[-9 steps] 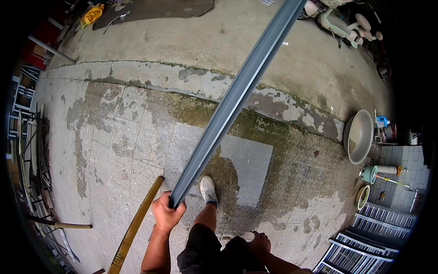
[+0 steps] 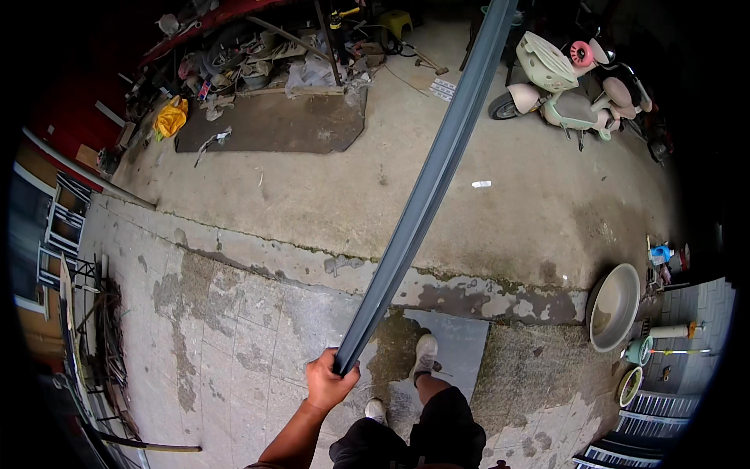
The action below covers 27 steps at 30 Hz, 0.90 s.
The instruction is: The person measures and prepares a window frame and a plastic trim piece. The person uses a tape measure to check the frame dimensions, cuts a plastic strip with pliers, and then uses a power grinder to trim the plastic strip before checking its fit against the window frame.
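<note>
Head view: the left hand (image 2: 331,381) grips the near end of a long grey channel bar (image 2: 426,199) running ahead and rightward of it. It looks stiff, probably end-heavy here; mid-length should balance better. The right hand (image 2: 500,465) barely shows; I cannot tell its state.

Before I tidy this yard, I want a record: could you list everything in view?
Channel bar: one, grey, centre
Scooter: at least one, pale green and pink, upper right
Mat: one, dark brown, upper left
Crumpled bundle: one, yellow, beside the mat
Clutter: uncounted, mixed colours, beyond the mat
Large basin: one, grey, right
Bottle: one, blue, right
Bucket: one, green, right
Ladder-like frames: uncounted, silver, both sides
Rods: uncounted, mostly dark, left
Shoes: two, white, bottom centre
Shorts: one pair, black, bottom
Left hand: one, bare, around the bar
</note>
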Tool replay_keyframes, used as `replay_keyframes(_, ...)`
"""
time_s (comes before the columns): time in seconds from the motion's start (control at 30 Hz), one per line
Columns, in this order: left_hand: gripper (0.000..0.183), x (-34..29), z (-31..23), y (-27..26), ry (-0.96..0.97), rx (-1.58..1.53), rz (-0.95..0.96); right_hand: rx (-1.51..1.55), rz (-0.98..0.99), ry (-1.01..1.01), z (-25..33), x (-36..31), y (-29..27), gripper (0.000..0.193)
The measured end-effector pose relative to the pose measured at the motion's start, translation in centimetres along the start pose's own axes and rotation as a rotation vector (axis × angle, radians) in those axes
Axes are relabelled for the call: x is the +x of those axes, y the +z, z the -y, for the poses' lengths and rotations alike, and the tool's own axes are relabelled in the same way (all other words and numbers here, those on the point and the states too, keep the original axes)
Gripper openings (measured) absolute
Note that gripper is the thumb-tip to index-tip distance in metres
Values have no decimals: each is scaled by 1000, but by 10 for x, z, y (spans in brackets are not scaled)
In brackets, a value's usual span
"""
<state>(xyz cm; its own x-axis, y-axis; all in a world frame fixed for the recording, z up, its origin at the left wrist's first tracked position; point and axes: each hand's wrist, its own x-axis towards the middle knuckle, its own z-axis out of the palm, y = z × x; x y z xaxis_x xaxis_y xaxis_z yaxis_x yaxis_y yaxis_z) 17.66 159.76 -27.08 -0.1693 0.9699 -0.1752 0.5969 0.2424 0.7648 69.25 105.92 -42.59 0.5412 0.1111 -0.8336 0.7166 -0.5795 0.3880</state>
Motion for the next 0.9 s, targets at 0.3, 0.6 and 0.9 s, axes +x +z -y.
replay_keyframes(0.3, 32, 324, -243, 10, 109, 65, -19, 287, -32, 120, 278, 141, -417, 75)
replay_keyframes(0.6, 30, 509, -389, -35, 139, -7, 35, 1047, -843, -831, 450, -14, -1095, 71)
replay_keyframes(0.9, 33, 768, -474, -50, 203, -1, -7, 547, -340, -206, 478, 38, -1022, 77)
